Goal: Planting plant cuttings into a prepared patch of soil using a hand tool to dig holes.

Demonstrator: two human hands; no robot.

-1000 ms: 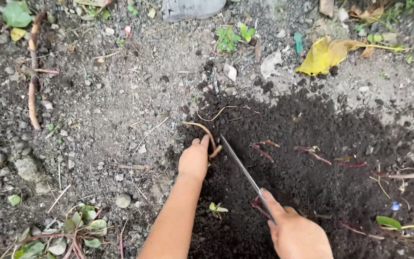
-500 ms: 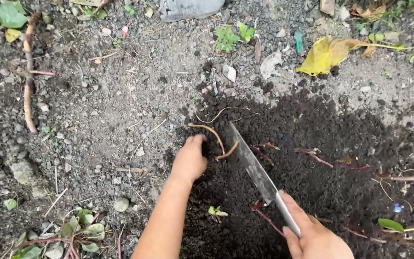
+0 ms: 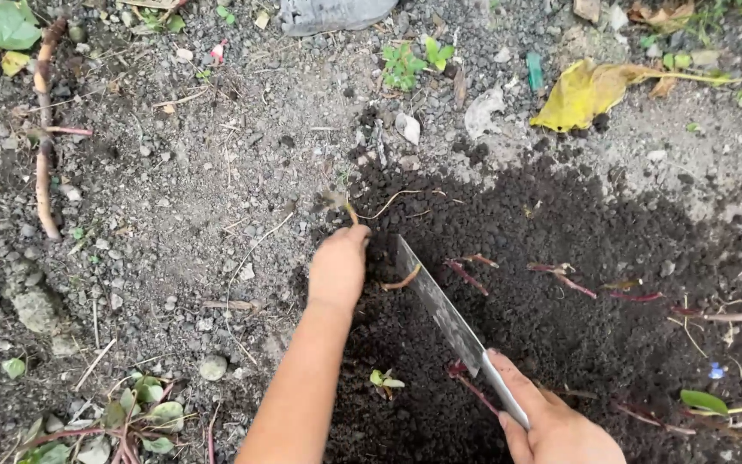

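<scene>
my left hand (image 3: 337, 268) is pinched round a thin brown root (image 3: 347, 209) at the edge of the dark soil patch (image 3: 560, 326). right hand (image 3: 560, 425) is closed on the knife (image 3: 440, 308), blade flat by the root. i'd keep the root taut & cut low, edge away from fingers.

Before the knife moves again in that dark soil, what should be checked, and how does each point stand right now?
1. Right hand firmly grips the knife: ok.
2. Left hand clear of the blade: not ok, it lies close beside it.
3. Left hand has hold of the root: ok, the root sticks up from the fist.
4. Blade tip in the dark soil: ok.
5. Stones hidden under the blade: cannot tell.
</scene>
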